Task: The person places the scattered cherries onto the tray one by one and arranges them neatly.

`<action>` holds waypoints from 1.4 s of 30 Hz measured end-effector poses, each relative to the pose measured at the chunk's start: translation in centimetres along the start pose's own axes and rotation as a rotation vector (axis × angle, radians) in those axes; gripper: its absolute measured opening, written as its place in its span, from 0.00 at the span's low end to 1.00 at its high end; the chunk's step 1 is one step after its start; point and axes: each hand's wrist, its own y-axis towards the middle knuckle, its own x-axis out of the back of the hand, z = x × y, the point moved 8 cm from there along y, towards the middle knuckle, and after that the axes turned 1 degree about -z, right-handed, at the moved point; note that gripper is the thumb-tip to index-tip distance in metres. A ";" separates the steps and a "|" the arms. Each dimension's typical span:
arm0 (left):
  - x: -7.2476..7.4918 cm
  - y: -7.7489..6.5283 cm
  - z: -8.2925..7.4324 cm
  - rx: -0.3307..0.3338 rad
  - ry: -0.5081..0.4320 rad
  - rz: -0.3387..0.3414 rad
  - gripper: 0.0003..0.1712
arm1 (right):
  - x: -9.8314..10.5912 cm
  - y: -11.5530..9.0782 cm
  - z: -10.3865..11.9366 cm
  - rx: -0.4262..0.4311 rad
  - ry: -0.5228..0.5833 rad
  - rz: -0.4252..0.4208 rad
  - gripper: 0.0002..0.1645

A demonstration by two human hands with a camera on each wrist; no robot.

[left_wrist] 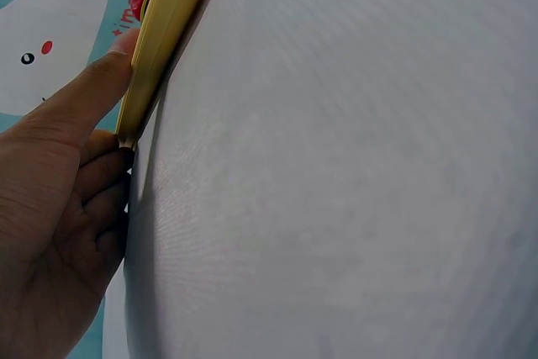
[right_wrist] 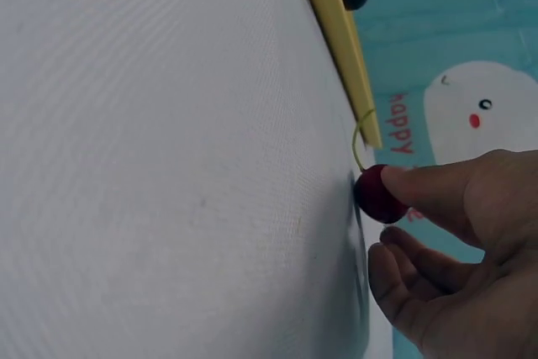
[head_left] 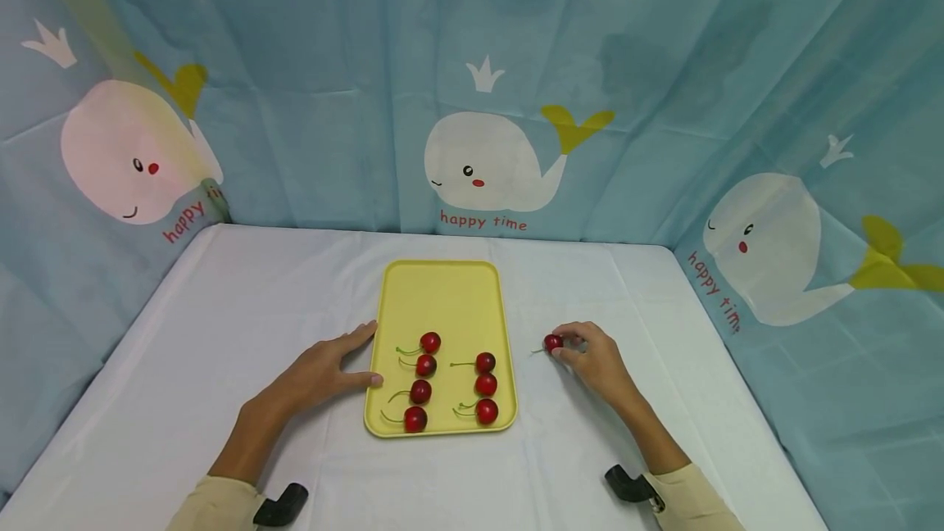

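My right hand [head_left: 592, 360] pinches a dark red cherry [right_wrist: 380, 194] between thumb and fingers, to the right of the yellow tray [head_left: 442, 297]. The cherry's thin green stem [right_wrist: 357, 145] points toward the tray. My left hand [head_left: 319, 371] rests at the tray's left edge, thumb and fingers spread, with the thumb tip [left_wrist: 126, 41] on the rim. On the tray, several cherries [head_left: 420, 391] form a left column and three more cherries [head_left: 485, 385] form a right column, most stems pointing left.
A white cloth [head_left: 332, 474] covers the table under the tray. Behind and at both sides hang blue curtains [head_left: 317, 146] printed with whales. Black wrist devices [head_left: 282, 505] are at both beige sleeves.
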 end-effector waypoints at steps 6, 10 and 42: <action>0.0 0.0 -0.1 0.005 -0.002 0.004 0.60 | -0.2 0.1 -0.1 -0.005 0.036 0.004 0.18; 0.0 0.0 -0.1 0.004 -0.003 0.006 0.60 | -0.3 -0.1 0.0 -0.009 0.037 0.011 0.20; -0.3 0.2 0.3 0.015 -0.008 0.011 0.62 | -1.6 0.0 3.5 0.066 0.178 0.004 0.22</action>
